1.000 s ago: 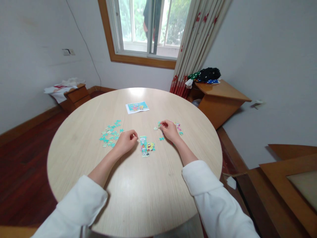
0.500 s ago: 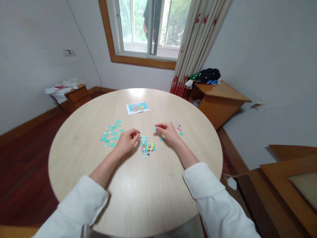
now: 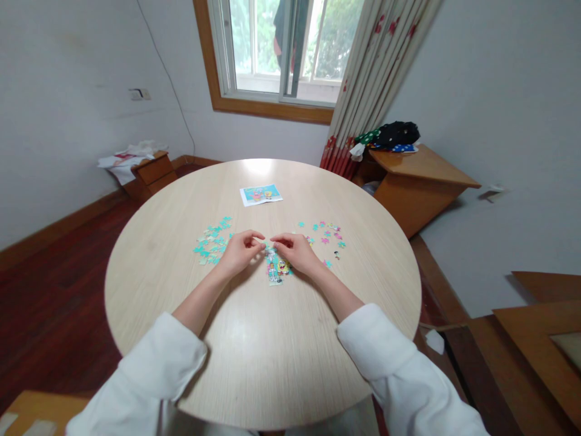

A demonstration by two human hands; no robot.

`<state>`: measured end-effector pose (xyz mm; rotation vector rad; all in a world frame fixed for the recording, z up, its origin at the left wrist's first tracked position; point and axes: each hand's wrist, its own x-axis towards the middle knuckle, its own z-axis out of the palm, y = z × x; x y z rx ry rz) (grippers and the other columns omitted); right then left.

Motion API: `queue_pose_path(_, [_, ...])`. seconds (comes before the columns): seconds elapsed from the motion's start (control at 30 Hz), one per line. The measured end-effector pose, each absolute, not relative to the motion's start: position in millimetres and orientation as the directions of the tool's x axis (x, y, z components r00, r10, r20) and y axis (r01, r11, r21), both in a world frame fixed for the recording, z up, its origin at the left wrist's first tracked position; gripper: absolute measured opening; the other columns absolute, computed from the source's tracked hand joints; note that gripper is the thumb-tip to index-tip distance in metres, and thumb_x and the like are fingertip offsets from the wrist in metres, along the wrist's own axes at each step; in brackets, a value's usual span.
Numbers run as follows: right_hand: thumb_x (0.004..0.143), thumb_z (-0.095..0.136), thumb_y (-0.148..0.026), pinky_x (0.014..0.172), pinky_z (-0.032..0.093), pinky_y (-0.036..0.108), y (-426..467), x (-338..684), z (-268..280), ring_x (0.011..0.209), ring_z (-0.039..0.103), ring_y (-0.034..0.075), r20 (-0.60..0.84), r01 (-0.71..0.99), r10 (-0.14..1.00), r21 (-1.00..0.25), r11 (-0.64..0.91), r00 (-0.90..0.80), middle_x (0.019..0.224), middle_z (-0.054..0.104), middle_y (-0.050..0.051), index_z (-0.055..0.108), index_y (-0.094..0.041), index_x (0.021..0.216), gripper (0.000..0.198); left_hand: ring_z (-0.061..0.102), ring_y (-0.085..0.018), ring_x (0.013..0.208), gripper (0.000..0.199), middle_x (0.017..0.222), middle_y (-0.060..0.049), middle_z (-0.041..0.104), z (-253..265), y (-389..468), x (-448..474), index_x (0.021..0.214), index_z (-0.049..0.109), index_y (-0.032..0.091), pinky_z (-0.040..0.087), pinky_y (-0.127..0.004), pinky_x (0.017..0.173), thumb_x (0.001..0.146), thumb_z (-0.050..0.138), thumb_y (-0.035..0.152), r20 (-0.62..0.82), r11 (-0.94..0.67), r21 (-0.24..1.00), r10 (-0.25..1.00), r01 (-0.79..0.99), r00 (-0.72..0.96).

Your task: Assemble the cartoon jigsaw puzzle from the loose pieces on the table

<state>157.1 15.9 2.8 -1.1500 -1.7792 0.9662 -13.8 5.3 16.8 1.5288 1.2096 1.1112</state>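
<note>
A partly joined jigsaw puzzle (image 3: 273, 271), with a yellow cartoon figure and a pale tall one, lies on the table in front of me. At its top edge, my right hand (image 3: 297, 250) has thumb and fingers closed on a small light green puzzle piece (image 3: 269, 245). Just to the left, my left hand (image 3: 241, 251) is pinched close, its fingertips by the same edge; whatever it grips is too small to make out. The right hand covers part of the joined puzzle's upper right.
Loose green pieces (image 3: 212, 242) are spread left of my left hand. Pink, green and mixed pieces (image 3: 325, 240) lie beyond my right hand. A picture sheet (image 3: 261, 194) rests farther back on the round table (image 3: 254, 345). A wooden cabinet (image 3: 422, 175) with cloths stands behind right.
My right hand has moved left with the green puzzle piece, from beside the joined puzzle to its top edge. The hands are now close together. The view has shifted slightly.
</note>
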Motion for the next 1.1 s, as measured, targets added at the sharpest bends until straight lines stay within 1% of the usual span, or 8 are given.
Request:
queue_pose_path(0.13, [0.076, 0.062, -0.016, 0.078, 0.042, 0.031, 12.7, 162.9, 6.5, 0.081, 0.058, 0.015, 0.275, 0.576, 0.889, -0.683, 0.449, -0.366, 0.087, 0.067, 0.007, 0.070, -0.015, 0.092, 0.018, 0.057, -0.013, 0.053, 0.014, 0.056, -0.002, 0.064, 14.1, 8.8, -17.8, 0.069, 0.065, 0.014, 0.043, -0.026, 0.055, 0.061, 0.064, 0.025, 0.113, -0.126, 0.942, 0.992, 0.312, 0.058])
queue_pose_path(0.2, [0.076, 0.065, -0.020, 0.082, 0.039, 0.034, 10.9, 163.8, 8.7, 0.087, 0.056, 0.017, 0.265, 0.643, 0.871, -0.592, 0.486, -0.415, 0.092, 0.065, 0.008, 0.070, -0.016, 0.094, 0.019, 0.059, -0.014, 0.056, 0.011, 0.058, -0.003, 0.066, 12.2, 9.3, -18.0, 0.066, 0.065, 0.015, 0.044, -0.026, 0.057, 0.061, 0.064, 0.024, 0.117, -0.124, 0.924, 0.992, 0.363, 0.041])
queue_pose_path(0.27, [0.077, 0.065, -0.022, 0.085, 0.037, 0.035, 9.6, 163.4, 9.8, 0.089, 0.056, 0.018, 0.237, 0.678, 0.869, -0.549, 0.488, -0.434, 0.095, 0.064, 0.007, 0.070, -0.017, 0.095, 0.019, 0.060, -0.015, 0.058, 0.009, 0.060, -0.003, 0.067, 9.8, 9.6, -17.7, 0.065, 0.065, 0.015, 0.044, -0.026, 0.058, 0.061, 0.063, 0.023, 0.125, -0.127, 0.905, 0.992, 0.405, 0.033])
queue_pose_path(0.37, [0.079, 0.064, -0.022, 0.085, 0.035, 0.036, 8.4, 162.2, 10.0, 0.091, 0.055, 0.018, 0.204, 0.702, 0.878, -0.535, 0.470, -0.432, 0.096, 0.063, 0.007, 0.069, -0.019, 0.096, 0.019, 0.060, -0.015, 0.059, 0.008, 0.062, -0.003, 0.067, 5.0, 10.6, -17.4, 0.067, 0.065, 0.015, 0.044, -0.026, 0.058, 0.063, 0.063, 0.022, 0.140, -0.140, 0.879, 0.990, 0.455, 0.034])
queue_pose_path(0.47, [0.079, 0.064, -0.022, 0.084, 0.035, 0.035, 7.5, 161.6, 10.1, 0.089, 0.055, 0.017, 0.205, 0.703, 0.878, -0.534, 0.470, -0.432, 0.095, 0.063, 0.006, 0.069, -0.019, 0.096, 0.019, 0.060, -0.015, 0.059, 0.010, 0.063, -0.003, 0.067, -0.2, 12.3, -17.1, 0.069, 0.066, 0.015, 0.043, -0.026, 0.059, 0.065, 0.062, 0.023, 0.142, -0.148, 0.858, 0.989, 0.492, 0.051])
queue_pose_path(0.77, [0.079, 0.064, -0.022, 0.086, 0.035, 0.035, 7.3, 160.0, 11.4, 0.092, 0.055, 0.018, 0.168, 0.720, 0.896, -0.542, 0.432, -0.411, 0.097, 0.062, 0.007, 0.069, -0.018, 0.098, 0.020, 0.058, -0.015, 0.060, 0.012, 0.063, -0.003, 0.067, -1.4, 12.6, -14.7, 0.068, 0.066, 0.016, 0.042, -0.026, 0.060, 0.065, 0.063, 0.027, 0.133, -0.131, 0.817, 0.990, 0.561, 0.038])
queue_pose_path(0.93, [0.079, 0.063, -0.023, 0.086, 0.034, 0.037, 8.2, 160.6, 8.8, 0.092, 0.054, 0.019, 0.181, 0.710, 0.893, -0.550, 0.439, -0.412, 0.097, 0.062, 0.007, 0.069, -0.019, 0.098, 0.020, 0.058, -0.015, 0.060, 0.012, 0.061, -0.003, 0.066, 0.0, 11.4, -13.9, 0.067, 0.066, 0.016, 0.041, -0.026, 0.060, 0.066, 0.063, 0.027, 0.134, -0.125, 0.796, 0.991, 0.593, 0.030])
queue_pose_path(1.1, [0.078, 0.065, -0.022, 0.085, 0.034, 0.035, 9.9, 161.1, 6.4, 0.091, 0.054, 0.018, 0.197, 0.704, 0.889, -0.551, 0.449, -0.413, 0.096, 0.061, 0.007, 0.069, -0.019, 0.097, 0.020, 0.058, -0.016, 0.061, 0.011, 0.060, -0.003, 0.065, 2.8, 8.4, -11.1, 0.066, 0.065, 0.016, 0.041, -0.027, 0.063, 0.066, 0.062, 0.027, 0.153, -0.132, 0.770, 0.988, 0.624, 0.019])
